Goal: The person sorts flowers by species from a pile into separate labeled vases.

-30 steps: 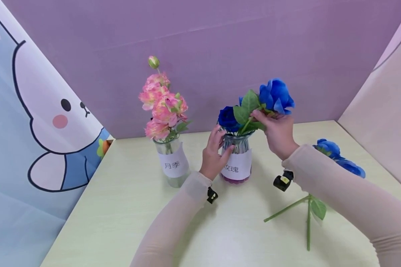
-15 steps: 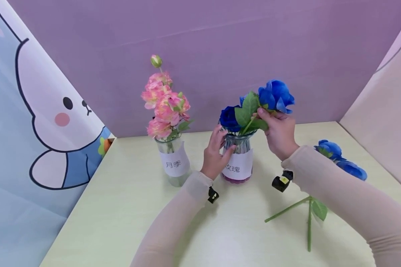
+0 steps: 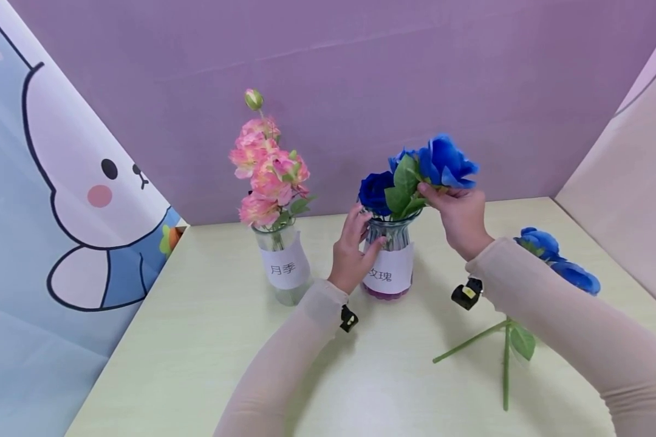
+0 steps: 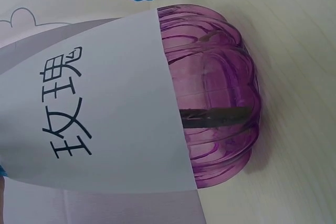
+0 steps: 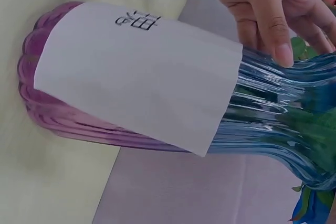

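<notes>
My right hand [image 3: 461, 218] pinches a blue rose [image 3: 445, 161] just under its bloom, with its leaves over the mouth of a glass vase [image 3: 396, 233]. Inside the vase stand more blue roses, including a darker one [image 3: 376, 193]. Thumb and fingers of my left hand [image 3: 352, 255] hold the vase around its neck; the thumb lies on the glass in the right wrist view. A white paper label [image 4: 113, 108] with characters wraps the vase. Its base [image 4: 220, 77] is purple, and a dark stem [image 4: 215, 117] shows through it.
Left of the hands, a clear labelled vase [image 3: 284, 273] holds pink flowers [image 3: 268, 176]. Blue roses [image 3: 574, 276] lie on the table [image 3: 197, 364] at the right, partly hidden behind my right forearm. A purple backdrop [image 3: 328, 91] stands behind.
The pinched rose has sunk slightly and shifted a little left, its leaves closer to the vase mouth. My left hand stays on the vase.
</notes>
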The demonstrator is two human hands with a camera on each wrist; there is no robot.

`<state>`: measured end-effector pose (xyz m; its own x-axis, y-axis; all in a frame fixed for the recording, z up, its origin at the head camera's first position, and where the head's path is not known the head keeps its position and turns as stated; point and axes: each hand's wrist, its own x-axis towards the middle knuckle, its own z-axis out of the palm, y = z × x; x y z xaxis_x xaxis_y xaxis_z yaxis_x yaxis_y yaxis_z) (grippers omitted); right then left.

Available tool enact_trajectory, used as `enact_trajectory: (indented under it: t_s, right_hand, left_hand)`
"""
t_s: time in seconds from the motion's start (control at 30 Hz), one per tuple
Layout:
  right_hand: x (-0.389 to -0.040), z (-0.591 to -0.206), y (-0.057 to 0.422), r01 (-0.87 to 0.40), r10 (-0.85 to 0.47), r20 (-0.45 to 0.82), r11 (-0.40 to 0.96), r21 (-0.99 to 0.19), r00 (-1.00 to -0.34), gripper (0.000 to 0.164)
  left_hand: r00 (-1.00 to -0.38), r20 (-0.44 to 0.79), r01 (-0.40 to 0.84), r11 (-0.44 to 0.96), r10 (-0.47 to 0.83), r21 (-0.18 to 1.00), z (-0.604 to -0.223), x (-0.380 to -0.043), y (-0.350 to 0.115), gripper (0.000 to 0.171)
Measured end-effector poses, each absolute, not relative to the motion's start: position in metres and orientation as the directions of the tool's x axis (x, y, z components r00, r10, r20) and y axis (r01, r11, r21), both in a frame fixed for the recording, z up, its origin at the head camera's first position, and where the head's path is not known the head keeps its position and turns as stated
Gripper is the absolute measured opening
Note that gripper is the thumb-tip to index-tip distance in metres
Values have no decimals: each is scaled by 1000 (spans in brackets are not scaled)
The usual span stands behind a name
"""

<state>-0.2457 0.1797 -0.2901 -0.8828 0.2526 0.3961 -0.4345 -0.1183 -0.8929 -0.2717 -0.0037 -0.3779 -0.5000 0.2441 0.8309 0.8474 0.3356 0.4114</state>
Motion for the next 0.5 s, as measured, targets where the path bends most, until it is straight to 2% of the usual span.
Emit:
enact_trajectory:
  t_s: [0.17, 0.3, 0.5]
  right_hand:
    - [-246, -290, 177, -444, 303, 415, -31, -895, -858, 36]
    - [-248, -291, 176, -475, 338, 435, -42, -879, -834, 22]
    - [-250, -292, 175, -469, 330, 421, -78, -880, -845, 16]
  left_hand:
    - [-495, 835, 851, 332, 242, 408, -379, -272, -3, 48]
    - [-486, 839, 854, 334, 245, 398, -380, -273, -2, 48]
    - [-492, 838, 849, 344, 235, 401, -380, -273, -3, 48]
